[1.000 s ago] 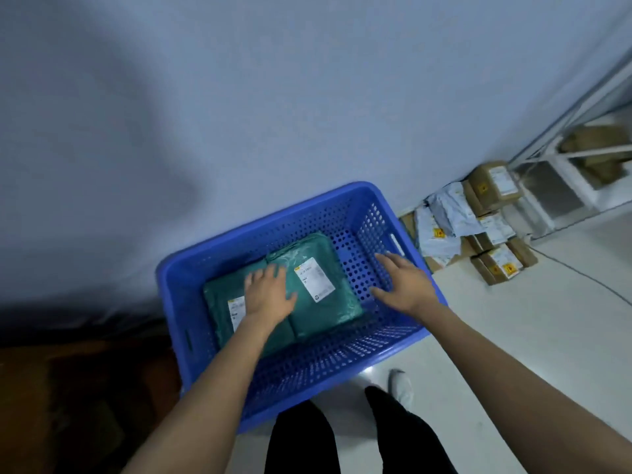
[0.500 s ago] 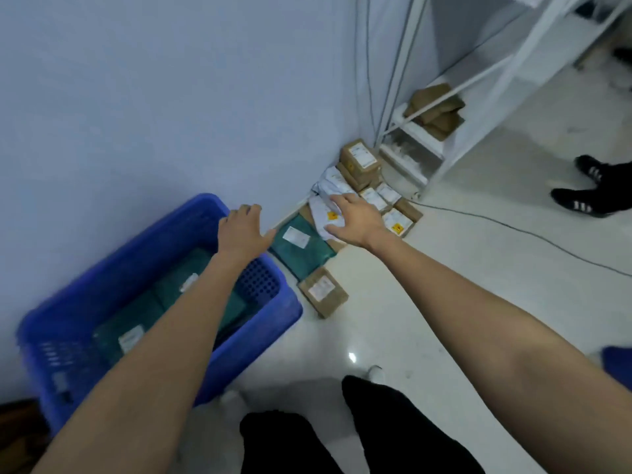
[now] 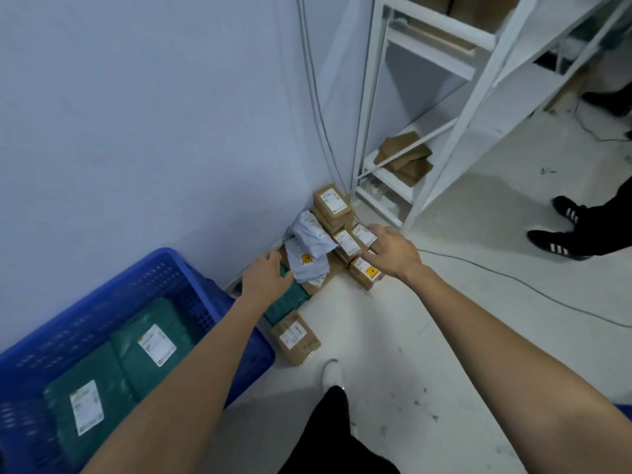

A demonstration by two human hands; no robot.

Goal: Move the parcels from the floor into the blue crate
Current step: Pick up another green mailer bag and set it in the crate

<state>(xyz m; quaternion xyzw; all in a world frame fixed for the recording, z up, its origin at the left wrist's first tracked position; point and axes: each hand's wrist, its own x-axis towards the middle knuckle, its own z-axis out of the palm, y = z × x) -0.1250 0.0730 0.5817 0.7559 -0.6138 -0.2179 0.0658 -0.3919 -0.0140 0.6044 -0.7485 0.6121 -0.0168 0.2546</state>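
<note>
Parcels (image 3: 337, 239) lie heaped on the floor in the corner where the wall meets a white shelf rack (image 3: 424, 131), and two green ones (image 3: 150, 343) already sit flat in the blue crate (image 3: 164, 278) at lower left. Both hands are out over the heap and hold nothing. The left hand (image 3: 265, 278) hovers with loosely spread fingers over a green flat parcel (image 3: 287, 299) that lies partly under a grey plastic mailer (image 3: 307, 254); whether it touches is unclear. The right hand (image 3: 393, 249) has its fingers spread wide above the small brown boxes (image 3: 366, 271) at the near edge of the pile. Trouble seems most likely from the stacking: the boxes lean on one another, so pulling one from the middle could tip its neighbours toward the rack. Dragging the green parcel out may bring the grey mailer sliding with it. A single box (image 3: 295, 338) sits apart by the crate corner, just beside the person's shoe (image 3: 331, 372), and could be kicked. A cable (image 3: 513, 278) runs across the floor behind the right forearm, and another person's feet (image 3: 561, 227) stand near it.
</note>
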